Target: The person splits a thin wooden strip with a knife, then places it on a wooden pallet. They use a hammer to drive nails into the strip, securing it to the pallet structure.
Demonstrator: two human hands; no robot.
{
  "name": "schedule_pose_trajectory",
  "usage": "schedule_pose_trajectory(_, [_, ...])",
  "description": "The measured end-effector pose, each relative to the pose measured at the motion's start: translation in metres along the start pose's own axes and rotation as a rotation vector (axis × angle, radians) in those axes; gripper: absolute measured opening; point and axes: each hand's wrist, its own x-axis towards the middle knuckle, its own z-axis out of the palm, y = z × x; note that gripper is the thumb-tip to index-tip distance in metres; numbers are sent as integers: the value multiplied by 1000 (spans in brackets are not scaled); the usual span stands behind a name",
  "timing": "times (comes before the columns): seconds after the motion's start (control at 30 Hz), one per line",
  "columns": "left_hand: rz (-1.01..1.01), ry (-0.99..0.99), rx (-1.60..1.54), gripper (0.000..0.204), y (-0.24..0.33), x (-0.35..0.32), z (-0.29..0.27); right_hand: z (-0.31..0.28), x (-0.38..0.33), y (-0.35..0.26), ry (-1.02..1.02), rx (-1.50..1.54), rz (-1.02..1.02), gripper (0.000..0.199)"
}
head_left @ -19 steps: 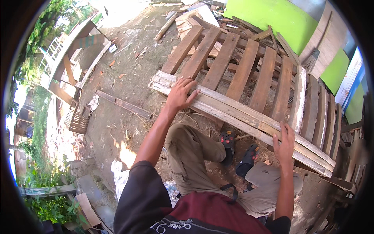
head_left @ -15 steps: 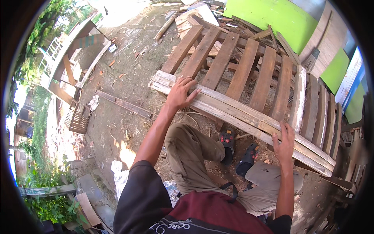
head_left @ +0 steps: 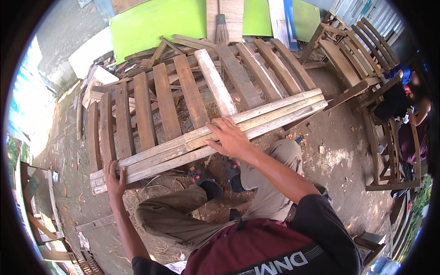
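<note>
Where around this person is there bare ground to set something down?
Bare dirt lies right of the person's bent knee, between the long pale wooden slats and the brown wooden chair frames. Another bare strip runs left of the slatted wooden pallet. Behind the pallet, scrap boards and green panels crowd it.

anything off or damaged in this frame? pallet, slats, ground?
The wooden slat frame has one pale slat lying askew across the darker ones. Loose offcuts are heaped at its far left corner. Left hand grips the end of the long pale boards; right hand presses on their middle. Wood chips litter the dirt.
</note>
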Motion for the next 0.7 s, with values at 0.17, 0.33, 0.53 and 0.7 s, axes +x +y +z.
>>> schedule_pose_trajectory(0.17, [43,43,35,46,6,-1,15,3,-3,4,31,105,-24,56])
schedule_pose_trajectory(0.33, [172,96,-73,46,87,1,27,-26,-15,10,187,164,19,43])
schedule_pose_trajectory(0.53, [298,35,-441,42,224,10,45,-128,-60,10,522,432,407,33])
schedule_pose_trajectory(0.7, [513,-73,-727,41,332,21,78,-157,-148,30,725,492,775,34])
